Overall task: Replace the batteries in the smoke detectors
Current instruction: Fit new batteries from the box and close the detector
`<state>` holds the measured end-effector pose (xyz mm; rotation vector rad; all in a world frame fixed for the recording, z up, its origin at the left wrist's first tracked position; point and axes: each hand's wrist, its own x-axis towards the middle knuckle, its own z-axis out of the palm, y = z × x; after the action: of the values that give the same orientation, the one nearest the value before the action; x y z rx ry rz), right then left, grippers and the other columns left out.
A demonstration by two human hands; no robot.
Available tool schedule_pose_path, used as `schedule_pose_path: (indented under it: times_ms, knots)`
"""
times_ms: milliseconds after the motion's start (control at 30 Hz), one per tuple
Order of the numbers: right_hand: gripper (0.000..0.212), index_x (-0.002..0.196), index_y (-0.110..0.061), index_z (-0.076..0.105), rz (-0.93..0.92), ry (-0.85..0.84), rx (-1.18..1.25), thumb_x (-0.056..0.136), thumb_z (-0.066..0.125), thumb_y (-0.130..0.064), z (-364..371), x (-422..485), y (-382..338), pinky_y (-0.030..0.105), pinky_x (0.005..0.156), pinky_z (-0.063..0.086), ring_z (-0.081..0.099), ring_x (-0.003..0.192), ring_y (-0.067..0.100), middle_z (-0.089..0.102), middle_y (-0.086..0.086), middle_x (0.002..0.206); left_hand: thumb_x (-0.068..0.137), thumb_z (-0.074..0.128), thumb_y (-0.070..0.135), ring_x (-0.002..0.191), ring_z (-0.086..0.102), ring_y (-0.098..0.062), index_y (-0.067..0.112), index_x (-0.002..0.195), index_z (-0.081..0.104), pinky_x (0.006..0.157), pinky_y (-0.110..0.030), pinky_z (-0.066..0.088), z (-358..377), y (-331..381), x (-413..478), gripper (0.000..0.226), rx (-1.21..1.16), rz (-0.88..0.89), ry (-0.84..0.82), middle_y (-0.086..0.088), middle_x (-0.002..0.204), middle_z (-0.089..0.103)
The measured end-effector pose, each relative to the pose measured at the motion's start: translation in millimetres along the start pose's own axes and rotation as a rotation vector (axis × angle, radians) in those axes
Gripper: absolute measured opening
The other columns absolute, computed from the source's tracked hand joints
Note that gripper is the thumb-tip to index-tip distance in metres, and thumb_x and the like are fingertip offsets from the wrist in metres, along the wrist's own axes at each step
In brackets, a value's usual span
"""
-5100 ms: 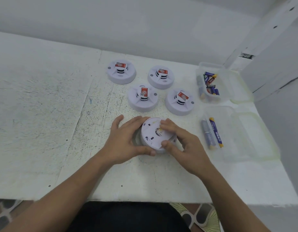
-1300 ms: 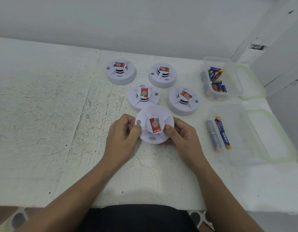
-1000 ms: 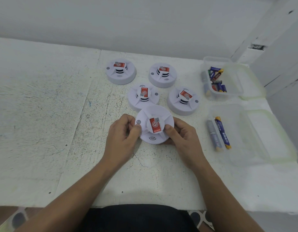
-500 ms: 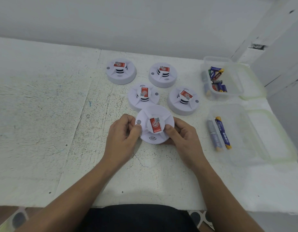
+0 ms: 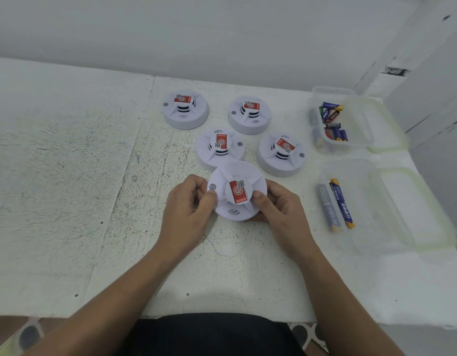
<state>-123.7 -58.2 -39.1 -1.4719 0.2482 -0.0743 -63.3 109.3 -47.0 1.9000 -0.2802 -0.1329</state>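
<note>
2 hands grip white, red-labelled smoke detector (image 5: 237,191)

A speckled white table (image 5: 68,176) stands against plain white walls (image 5: 222,34).

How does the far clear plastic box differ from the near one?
Count: the far clear plastic box holds many batteries, the near clear plastic box only two batteries. Order: the far box's lie in a jumbled heap, the near box's side by side. Both boxes are open.
</note>
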Motion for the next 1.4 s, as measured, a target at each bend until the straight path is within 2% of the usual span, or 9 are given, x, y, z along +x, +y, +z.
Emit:
schedule_pose_path:
  times_ms: [400, 700, 767, 867, 1000, 1133, 1233, 1333, 1400]
  knots:
    - [0.03, 0.123, -0.004, 0.06, 0.004, 0.006, 0.003, 0.096, 0.05, -0.01, 0, 0, -1, 0.034, 0.072, 0.059, 0.07, 0.096, 0.022, 0.072, 0.008, 0.107, 0.08, 0.045, 0.045, 0.064, 0.05, -0.021, 0.015, 0.078, 0.053, 0.053, -0.026, 0.038, 0, -1, 0, 0.031, -0.012, 0.02, 0.005, -0.004, 0.069, 0.056]
    - [0.034, 0.123, -0.003, 0.06, 0.012, -0.003, 0.012, 0.093, 0.051, -0.016, 1, 0, -1, 0.038, 0.073, 0.059, 0.069, 0.097, 0.025, 0.071, 0.01, 0.108, 0.08, 0.047, 0.045, 0.068, 0.053, -0.031, 0.014, 0.078, 0.052, 0.058, -0.046, 0.044, -1, 2, -1, 0.031, -0.052, 0.01, 0.009, -0.011, 0.072, 0.058]
    - [0.035, 0.123, -0.002, 0.059, 0.014, -0.004, 0.014, 0.092, 0.052, -0.017, 1, -1, -2, 0.036, 0.072, 0.059, 0.07, 0.097, 0.024, 0.071, 0.01, 0.108, 0.079, 0.05, 0.044, 0.066, 0.051, -0.031, 0.015, 0.077, 0.052, 0.057, -0.047, 0.044, -1, 1, -1, 0.029, -0.084, -0.006, 0.002, -0.009, 0.069, 0.056]
    - [0.033, 0.122, -0.003, 0.06, 0.011, -0.003, 0.002, 0.093, 0.052, -0.016, 2, -1, -2, 0.035, 0.073, 0.059, 0.07, 0.097, 0.023, 0.072, 0.008, 0.108, 0.077, 0.055, 0.041, 0.06, 0.047, -0.02, 0.018, 0.075, 0.051, 0.057, -0.039, 0.043, -3, 0, -2, 0.023, -0.145, -0.042, -0.029, 0.005, 0.061, 0.049]
    - [0.031, 0.12, -0.006, 0.062, 0.011, 0.023, -0.077, 0.093, 0.053, -0.017, 7, -3, -3, 0.036, 0.068, 0.06, 0.071, 0.088, 0.023, 0.073, 0.006, 0.103, 0.077, 0.063, 0.04, 0.066, 0.044, -0.024, 0.021, 0.076, 0.053, 0.063, -0.042, 0.041, -8, -2, -1, 0.022, -0.323, -0.145, -0.078, -0.003, 0.067, 0.047]
    - [0.024, 0.113, -0.018, 0.067, -0.038, 0.073, -0.265, 0.093, 0.058, -0.028, 23, 1, -6, 0.03, 0.054, 0.055, 0.064, 0.057, 0.023, 0.072, 0.001, 0.09, 0.086, 0.065, 0.029, 0.064, 0.047, -0.016, 0.016, 0.082, 0.056, 0.059, -0.025, 0.042, -27, 3, 4, 0.016, -0.288, -0.125, -0.05, -0.003, 0.068, 0.049]
    - [0.02, 0.11, -0.021, 0.069, -0.059, 0.081, -0.292, 0.092, 0.061, -0.026, 50, 12, -9, 0.024, 0.054, 0.051, 0.063, 0.058, 0.019, 0.07, 0.005, 0.092, 0.091, 0.062, 0.017, 0.063, 0.049, -0.009, 0.009, 0.088, 0.058, 0.055, -0.014, 0.042, -54, 6, 10, 0.009, -0.282, -0.116, 0.021, -0.007, 0.069, 0.05]
    - [0.025, 0.115, -0.023, 0.066, -0.064, 0.089, -0.286, 0.09, 0.063, -0.026, 85, 27, -13, 0.023, 0.054, 0.053, 0.066, 0.063, 0.018, 0.069, 0.001, 0.089, 0.09, 0.063, 0.025, 0.065, 0.055, -0.011, 0.018, 0.092, 0.064, 0.061, -0.025, 0.048, -85, -2, 22, 0.007, -0.218, -0.109, 0.086, -0.016, 0.072, 0.058]
    - [0.032, 0.121, -0.026, 0.059, -0.061, 0.095, -0.299, 0.09, 0.063, -0.028, 108, 38, -16, 0.027, 0.056, 0.056, 0.067, 0.064, 0.017, 0.067, -0.001, 0.085, 0.089, 0.065, 0.03, 0.066, 0.058, -0.012, 0.024, 0.091, 0.065, 0.064, -0.032, 0.051, -106, -8, 34, 0.007, -0.19, -0.107, 0.132, -0.009, 0.072, 0.063]
